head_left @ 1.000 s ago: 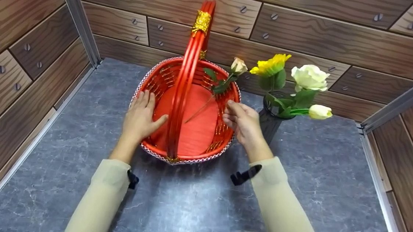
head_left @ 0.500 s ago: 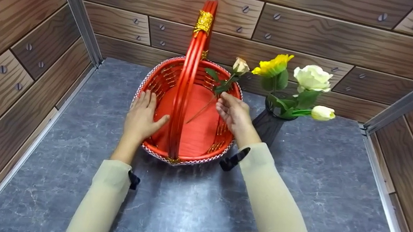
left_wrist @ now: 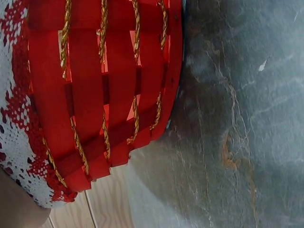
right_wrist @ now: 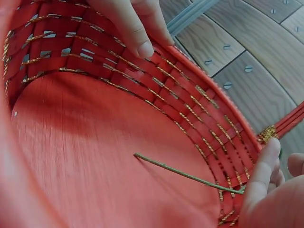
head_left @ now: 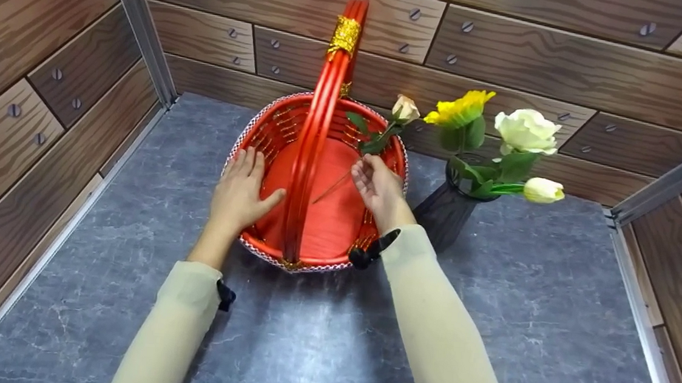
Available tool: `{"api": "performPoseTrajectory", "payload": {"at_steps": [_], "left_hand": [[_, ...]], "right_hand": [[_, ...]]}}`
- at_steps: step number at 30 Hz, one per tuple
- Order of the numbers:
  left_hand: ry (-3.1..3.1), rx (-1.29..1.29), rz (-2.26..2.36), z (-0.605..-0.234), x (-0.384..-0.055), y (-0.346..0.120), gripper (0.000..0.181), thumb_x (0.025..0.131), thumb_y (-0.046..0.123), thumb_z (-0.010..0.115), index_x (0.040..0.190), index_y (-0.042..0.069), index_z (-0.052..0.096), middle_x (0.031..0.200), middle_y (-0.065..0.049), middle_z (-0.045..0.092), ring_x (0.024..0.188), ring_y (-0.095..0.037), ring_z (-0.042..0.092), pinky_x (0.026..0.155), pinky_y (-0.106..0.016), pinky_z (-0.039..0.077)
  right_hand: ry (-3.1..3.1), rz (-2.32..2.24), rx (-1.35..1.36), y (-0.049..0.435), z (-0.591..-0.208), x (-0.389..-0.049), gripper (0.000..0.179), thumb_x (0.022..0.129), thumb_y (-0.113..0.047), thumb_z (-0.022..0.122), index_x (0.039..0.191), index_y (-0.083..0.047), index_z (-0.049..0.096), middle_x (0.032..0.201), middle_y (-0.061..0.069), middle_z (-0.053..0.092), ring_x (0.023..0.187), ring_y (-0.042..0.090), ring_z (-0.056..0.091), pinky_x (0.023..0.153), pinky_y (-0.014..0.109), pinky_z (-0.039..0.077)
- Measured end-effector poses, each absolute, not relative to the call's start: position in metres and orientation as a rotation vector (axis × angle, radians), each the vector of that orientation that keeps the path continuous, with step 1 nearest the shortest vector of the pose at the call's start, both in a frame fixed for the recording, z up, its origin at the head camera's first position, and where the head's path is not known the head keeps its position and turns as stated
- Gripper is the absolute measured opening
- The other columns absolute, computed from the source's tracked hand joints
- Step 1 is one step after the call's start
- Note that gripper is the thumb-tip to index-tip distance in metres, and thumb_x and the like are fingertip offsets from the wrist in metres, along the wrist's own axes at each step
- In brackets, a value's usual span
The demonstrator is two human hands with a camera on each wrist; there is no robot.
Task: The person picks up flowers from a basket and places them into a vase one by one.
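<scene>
A red woven basket (head_left: 328, 236) with a tall arched handle (head_left: 315, 128) stands before me. My left hand (head_left: 237, 198) rests on its left rim, fingers straight and thumb spread inward. Inside the right half leans an artificial peach rose (head_left: 405, 109), its bloom over the back right rim. Its thin stem (right_wrist: 187, 175) slants down to the basket's floor. My right hand (head_left: 380, 191) is over the right rim, thumb and index finger pinching the stem just below the leaves; the exact contact is partly hidden. The left wrist view shows the basket's outer wall (left_wrist: 90, 99).
To the right of the basket, a dark vase (head_left: 445, 215) holds a yellow flower (head_left: 460, 108), a white rose (head_left: 527, 132) and a pale tulip (head_left: 543, 190). Wood-patterned panels (head_left: 511, 40) enclose the grey marbled tabletop (head_left: 292, 346) at the back and sides.
My right hand has moved left from beside the right rim to the rose's stem. The left hand stays on the rim. The head view has shifted slightly.
</scene>
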State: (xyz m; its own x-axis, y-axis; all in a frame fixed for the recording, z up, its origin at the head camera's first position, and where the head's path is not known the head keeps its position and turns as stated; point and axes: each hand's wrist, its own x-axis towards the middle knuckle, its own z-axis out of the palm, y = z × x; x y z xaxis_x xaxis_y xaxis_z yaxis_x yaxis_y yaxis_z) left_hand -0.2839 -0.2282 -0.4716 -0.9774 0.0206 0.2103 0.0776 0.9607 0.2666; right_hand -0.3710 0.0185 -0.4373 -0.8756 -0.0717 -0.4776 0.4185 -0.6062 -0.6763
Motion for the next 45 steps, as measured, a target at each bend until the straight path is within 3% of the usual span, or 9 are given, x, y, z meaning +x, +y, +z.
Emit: {"api": "performPoseTrajectory", "payload": {"at_steps": [3, 11, 17, 22, 30, 33, 37, 42, 45], "left_hand": [[-2.906, -0.081, -0.405, -0.472, -0.285, -0.227, 0.091, 0.083, 0.066, 0.043, 0.144, 0.001, 0.023, 0.149, -0.02, 0.02, 0.139, -0.033, 0.011, 0.112, -0.042, 0.009], [-2.894, -0.084, -0.406, -0.473, -0.285, -0.225, 0.089, 0.083, 0.064, 0.045, 0.143, 0.0, 0.026, 0.149, -0.02, 0.021, 0.138, -0.033, 0.014, 0.112, -0.042, 0.011], [-2.905, -0.08, -0.4, -0.473, -0.285, -0.226, 0.09, 0.083, 0.064, 0.044, 0.144, 0.001, 0.024, 0.149, -0.02, 0.02, 0.138, -0.033, 0.013, 0.112, -0.042, 0.011], [-2.909, -0.079, -0.397, -0.473, -0.285, -0.227, 0.09, 0.083, 0.064, 0.044, 0.144, 0.001, 0.024, 0.149, -0.02, 0.02, 0.138, -0.033, 0.013, 0.112, -0.042, 0.011], [-2.893, -0.078, -0.41, -0.474, -0.284, -0.225, 0.088, 0.083, 0.062, 0.048, 0.143, 0.0, 0.027, 0.148, -0.02, 0.021, 0.138, -0.034, 0.015, 0.112, -0.043, 0.012], [-2.889, -0.079, -0.41, -0.474, -0.285, -0.224, 0.089, 0.083, 0.063, 0.046, 0.143, 0.0, 0.027, 0.148, -0.02, 0.021, 0.138, -0.033, 0.014, 0.112, -0.043, 0.012], [-2.887, -0.088, -0.402, -0.473, -0.285, -0.223, 0.089, 0.083, 0.063, 0.045, 0.143, -0.001, 0.026, 0.148, -0.021, 0.022, 0.138, -0.033, 0.014, 0.112, -0.043, 0.012], [-2.889, -0.071, -0.407, -0.471, -0.285, -0.226, 0.088, 0.084, 0.061, 0.047, 0.143, 0.0, 0.026, 0.148, -0.02, 0.021, 0.138, -0.033, 0.013, 0.112, -0.043, 0.012], [-2.885, -0.059, -0.416, -0.471, -0.284, -0.228, 0.088, 0.083, 0.06, 0.049, 0.143, 0.0, 0.026, 0.149, -0.02, 0.021, 0.138, -0.033, 0.013, 0.112, -0.043, 0.012]], "right_hand": [[1.179, -2.523, 0.664, 0.017, -0.443, -0.372, 0.013, 0.088, -0.009, 0.058, 0.097, 0.001, 0.06, 0.076, 0.008, 0.059, 0.063, 0.016, 0.06, 0.063, 0.022, 0.053], [1.13, -2.474, 0.819, 0.017, -0.457, -0.374, 0.032, 0.088, -0.01, 0.058, 0.119, -0.001, 0.056, 0.086, 0.008, 0.058, 0.073, 0.018, 0.06, 0.081, 0.024, 0.051], [1.148, -2.418, 0.86, 0.017, -0.463, -0.376, 0.037, 0.088, -0.013, 0.058, 0.124, -0.005, 0.053, 0.108, 0.011, 0.057, 0.1, 0.024, 0.056, 0.09, 0.034, 0.047], [1.124, -2.376, 0.81, 0.015, -0.463, -0.377, 0.045, 0.091, -0.017, 0.054, 0.135, -0.011, 0.043, 0.14, 0.013, 0.039, 0.128, 0.027, 0.037, 0.102, 0.04, 0.035], [1.033, -2.319, 0.646, 0.012, -0.461, -0.39, 0.063, 0.091, -0.018, 0.053, 0.145, -0.016, 0.021, 0.151, 0.012, 0.018, 0.137, 0.027, 0.02, 0.109, 0.04, 0.025], [1.009, -2.32, 0.687, 0.01, -0.455, -0.392, 0.06, 0.092, -0.016, 0.052, 0.145, -0.014, 0.023, 0.15, 0.011, 0.022, 0.136, 0.026, 0.023, 0.109, 0.038, 0.024], [0.985, -2.358, 0.821, 0.008, -0.448, -0.393, 0.04, 0.094, -0.015, 0.051, 0.132, -0.014, 0.04, 0.137, 0.011, 0.041, 0.127, 0.025, 0.038, 0.106, 0.037, 0.03], [0.964, -2.41, 0.876, 0.007, -0.443, -0.393, 0.012, 0.094, -0.013, 0.051, 0.104, -0.006, 0.05, 0.101, 0.009, 0.054, 0.103, 0.023, 0.051, 0.1, 0.034, 0.038], [0.968, -2.437, 0.834, 0.006, -0.439, -0.393, 0.01, 0.094, -0.011, 0.05, 0.092, -0.001, 0.051, 0.084, 0.009, 0.052, 0.088, 0.022, 0.053, 0.097, 0.031, 0.041]]}}
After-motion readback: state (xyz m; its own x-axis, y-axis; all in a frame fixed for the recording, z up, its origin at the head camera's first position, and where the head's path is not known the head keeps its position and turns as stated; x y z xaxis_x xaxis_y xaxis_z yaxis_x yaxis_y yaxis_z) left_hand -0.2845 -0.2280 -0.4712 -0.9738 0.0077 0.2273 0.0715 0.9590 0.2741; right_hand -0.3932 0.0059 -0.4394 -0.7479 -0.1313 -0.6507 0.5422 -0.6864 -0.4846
